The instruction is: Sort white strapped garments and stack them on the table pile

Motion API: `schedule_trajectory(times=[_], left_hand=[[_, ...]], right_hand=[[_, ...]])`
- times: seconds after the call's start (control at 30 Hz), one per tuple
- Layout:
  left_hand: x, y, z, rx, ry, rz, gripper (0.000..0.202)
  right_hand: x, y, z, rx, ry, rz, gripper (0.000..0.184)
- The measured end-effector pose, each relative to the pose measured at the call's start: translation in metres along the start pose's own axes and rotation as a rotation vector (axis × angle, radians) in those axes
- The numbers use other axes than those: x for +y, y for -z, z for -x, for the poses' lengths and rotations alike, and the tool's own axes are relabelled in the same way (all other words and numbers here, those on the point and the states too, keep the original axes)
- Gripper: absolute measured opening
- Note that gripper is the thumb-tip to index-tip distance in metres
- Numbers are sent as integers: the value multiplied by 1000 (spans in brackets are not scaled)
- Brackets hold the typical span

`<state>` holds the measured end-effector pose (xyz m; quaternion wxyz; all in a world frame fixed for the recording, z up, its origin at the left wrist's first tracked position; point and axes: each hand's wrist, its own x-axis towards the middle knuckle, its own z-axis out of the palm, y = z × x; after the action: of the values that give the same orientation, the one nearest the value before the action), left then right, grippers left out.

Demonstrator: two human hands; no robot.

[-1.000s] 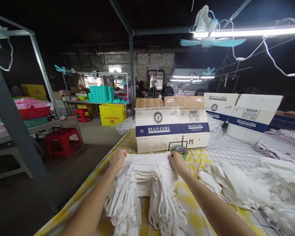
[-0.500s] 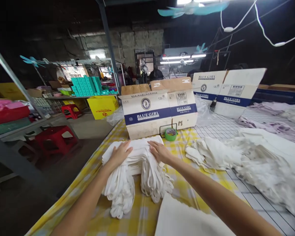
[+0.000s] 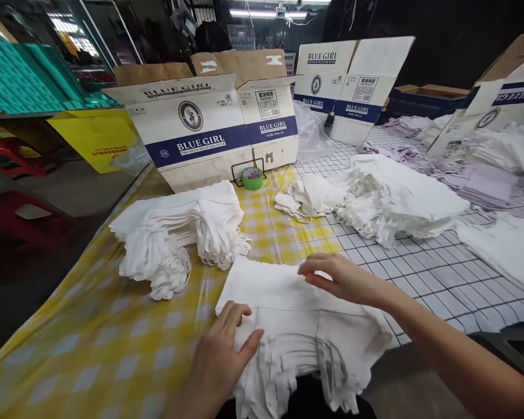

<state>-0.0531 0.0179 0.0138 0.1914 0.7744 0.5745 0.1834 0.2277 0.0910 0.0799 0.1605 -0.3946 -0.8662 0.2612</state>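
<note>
A stack of white strappy garments (image 3: 288,291) lies at the table's near edge, its straps hanging down over the edge. My left hand (image 3: 227,343) rests at the left side of this stack, thumb and fingers apart. Over the stack's upper right part is my right hand (image 3: 340,279), fingers curved with a gap between thumb and fingers; I cannot tell whether the fingertips touch the cloth. A second stack of white strappy garments (image 3: 179,215) lies farther off to the left, its straps bunched toward me. Neither hand holds anything.
A yellow checked cloth (image 3: 157,331) and a white grid cloth (image 3: 445,273) cover the table. Behind stand Blue Girl cartons (image 3: 227,139) and a green tape roll (image 3: 252,178) by a black wire stand. A larger white garment pile (image 3: 414,186) lies right, lilac pieces (image 3: 484,180) beyond.
Both hands have left the farther white stack and moved to the nearer stack at the table edge. The view has turned down and to the right.
</note>
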Motion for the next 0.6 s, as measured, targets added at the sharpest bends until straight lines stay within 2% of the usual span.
schedule_trajectory(times=[0.1, 0.2, 0.37, 0.6], left_hand=[[20, -14, 6, -88, 119, 1, 23], [33, -15, 5, -169, 247, -3, 18], [31, -11, 3, -256, 329, 3, 23], [24, -5, 9, -211, 321, 138, 30]], right_hand=[[6, -5, 43, -11, -73, 37, 23], [4, -20, 63, -36, -54, 78, 27], [3, -48, 64, -41, 31, 248, 23], [8, -62, 67, 30, 55, 295, 20]])
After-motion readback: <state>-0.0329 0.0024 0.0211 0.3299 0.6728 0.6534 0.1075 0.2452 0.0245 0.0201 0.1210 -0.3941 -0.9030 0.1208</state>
